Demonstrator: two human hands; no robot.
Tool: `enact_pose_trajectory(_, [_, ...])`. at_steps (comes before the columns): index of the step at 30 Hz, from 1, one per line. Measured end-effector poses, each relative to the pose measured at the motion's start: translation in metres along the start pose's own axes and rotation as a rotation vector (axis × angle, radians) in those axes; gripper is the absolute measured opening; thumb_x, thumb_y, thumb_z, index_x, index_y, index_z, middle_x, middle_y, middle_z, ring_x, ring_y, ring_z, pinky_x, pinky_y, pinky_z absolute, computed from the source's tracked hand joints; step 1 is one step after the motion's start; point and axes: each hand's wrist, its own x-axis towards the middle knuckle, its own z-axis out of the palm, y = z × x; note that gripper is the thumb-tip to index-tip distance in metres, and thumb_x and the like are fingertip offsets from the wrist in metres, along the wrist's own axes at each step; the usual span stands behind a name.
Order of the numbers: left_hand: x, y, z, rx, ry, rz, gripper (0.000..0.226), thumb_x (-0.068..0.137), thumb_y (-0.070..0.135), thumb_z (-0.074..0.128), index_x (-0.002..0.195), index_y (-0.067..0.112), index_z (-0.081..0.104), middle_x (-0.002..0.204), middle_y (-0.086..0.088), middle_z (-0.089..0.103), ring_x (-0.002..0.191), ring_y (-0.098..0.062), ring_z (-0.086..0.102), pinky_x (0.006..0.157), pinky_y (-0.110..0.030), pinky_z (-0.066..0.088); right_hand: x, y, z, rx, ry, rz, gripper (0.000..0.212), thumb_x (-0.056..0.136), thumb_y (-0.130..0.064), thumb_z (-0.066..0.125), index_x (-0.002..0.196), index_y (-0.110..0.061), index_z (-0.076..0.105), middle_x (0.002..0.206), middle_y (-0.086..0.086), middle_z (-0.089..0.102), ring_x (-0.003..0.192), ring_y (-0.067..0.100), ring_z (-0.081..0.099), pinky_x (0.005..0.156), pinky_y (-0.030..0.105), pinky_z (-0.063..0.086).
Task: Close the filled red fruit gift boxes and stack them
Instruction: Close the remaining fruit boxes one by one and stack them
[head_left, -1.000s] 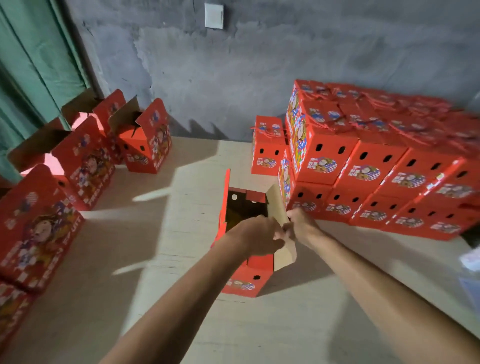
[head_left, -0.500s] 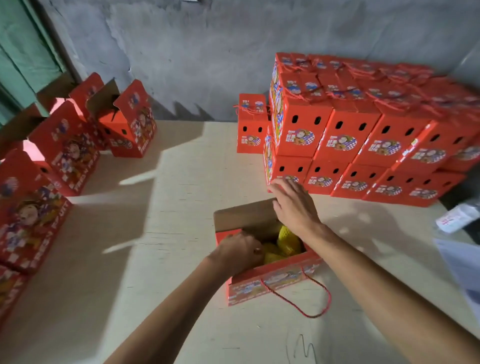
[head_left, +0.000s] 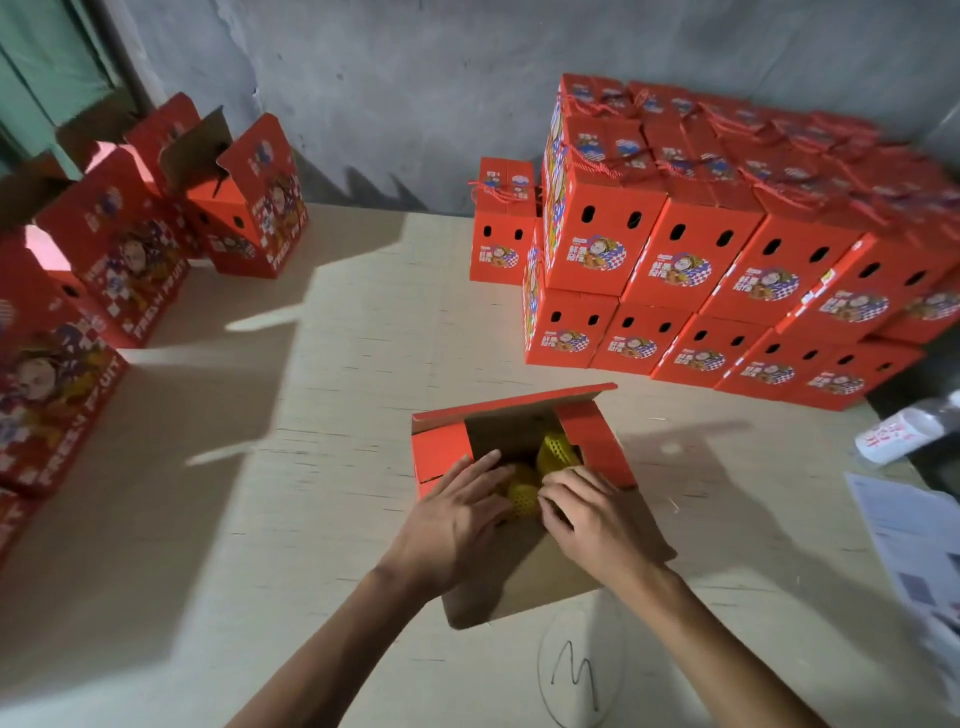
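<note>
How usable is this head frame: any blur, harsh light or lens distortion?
Head view: hard side light throws long shadows across the table; the hands and open box are sharp enough; the papers at the right edge smear; the wide lens bends the stacked boxes outward.

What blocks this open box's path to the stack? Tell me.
Nothing visible does: bare table lies between the open box and the stack of closed boxes. Both hands rest on its near flap.
</note>
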Motion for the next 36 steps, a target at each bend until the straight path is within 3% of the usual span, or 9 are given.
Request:
enact_pose_trajectory(6, [-0.013,-0.009,-0.007,-0.078,0.089,-0.061,0.035,0.102,0.019,0.056,0.137,0.020,0.063,0.159,-0.001,0.043,0.151,-0.020,0.033,0.119,-0.043,0.037,0.006,0.018,-0.019,-0.193,0.196,0.154,0.023,0.092,-0.012,0.066,0.114,-0.009,0.071,0.135,0.006,0.064,0.119,0.031,0.060,0.106,0.045,0.045])
enact_pose_trajectory(10, [-0.016,-0.007,-0.013,-0.096,0.052,-0.214,0.060,0.099,0.046,0.061,0.152,0.019,0.046,0.163,0.000,0.035,0.152,-0.021,0.030,0.119,-0.043,0.036,0.005,0.015,-0.029,-0.286,0.213,0.309,0.054,0.093,-0.023,0.060,0.144,-0.007,0.051,0.160,0.014,0.038,0.145,0.033,0.040,0.118,0.051,0.034])
enact_pose_trajectory(12, [-0.018,-0.010,-0.017,-0.087,0.023,-0.228,0.067,0.100,0.058,0.055,0.154,0.022,0.042,0.161,0.001,0.038,0.152,-0.018,0.028,0.121,-0.045,0.031,0.002,0.014,-0.029,-0.215,0.174,0.474,0.068,0.093,-0.034,0.065,0.150,-0.006,0.041,0.153,0.018,0.047,0.135,0.035,0.052,0.106,0.047,0.048])
enact_pose_trajectory(15, [-0.010,-0.013,-0.026,-0.065,0.065,-0.143,0.063,0.103,0.058,0.048,0.153,0.019,0.046,0.160,-0.001,0.041,0.154,-0.017,0.026,0.123,-0.048,0.026,-0.002,0.010,-0.026,-0.168,-0.004,0.533,0.056,0.100,-0.057,0.046,0.126,-0.012,0.065,0.126,0.010,0.069,0.104,0.031,0.068,0.077,0.037,0.058])
enact_pose_trajectory(19, [0.031,-0.016,-0.043,0.128,0.201,0.050,0.053,0.104,0.047,0.051,0.145,0.014,0.056,0.159,-0.007,0.042,0.154,-0.023,0.027,0.125,-0.053,0.019,-0.004,0.011,-0.031,-0.129,-0.037,0.535,0.036,0.104,-0.037,0.048,0.120,-0.013,0.071,0.130,0.004,0.069,0.110,0.027,0.069,0.084,0.036,0.056])
enact_pose_trajectory(22, [0.068,-0.022,-0.056,0.272,0.039,-0.238,0.059,0.102,0.032,0.055,0.156,0.015,0.037,0.154,-0.012,0.047,0.146,-0.030,0.040,0.119,-0.050,0.032,-0.007,0.013,-0.041,-0.234,-0.232,0.761,0.040,0.102,-0.045,0.047,0.123,-0.015,0.063,0.118,0.005,0.072,0.102,0.028,0.070,0.078,0.036,0.053])
enact_pose_trajectory(26, [0.103,-0.034,-0.070,0.326,-0.117,-0.582,0.027,0.104,0.031,0.047,0.112,0.015,0.067,0.103,-0.011,0.072,0.095,-0.036,0.068,0.076,-0.037,0.052,-0.003,0.015,-0.056,-0.188,-0.438,1.012,0.058,0.097,-0.067,0.040,0.102,-0.017,0.070,0.101,0.008,0.073,0.097,0.033,0.068,0.073,0.035,0.046])
enact_pose_trajectory(31, [0.096,-0.035,-0.082,0.294,-0.157,-0.694,0.019,0.097,0.021,0.053,0.106,0.009,0.065,0.104,-0.015,0.067,0.099,-0.040,0.063,0.073,-0.034,0.040,0.025,0.027,-0.074,0.169,-0.201,1.106,0.048,0.086,-0.044,0.076,0.121,-0.015,0.062,0.115,0.008,0.070,0.107,0.031,0.065,0.077,0.030,0.046])
enact_pose_trajectory(36, [0.082,-0.007,-0.097,0.272,-0.224,-0.756,0.050,0.093,0.014,0.049,0.141,0.011,0.038,0.114,-0.016,0.066,0.105,-0.038,0.064,0.072,-0.035,0.041,0.054,0.016,-0.057,0.461,0.091,1.120,0.069,0.091,-0.011,0.068,0.150,-0.012,0.032,0.131,0.014,0.063,0.114,0.034,0.064,0.080,0.029,0.049])
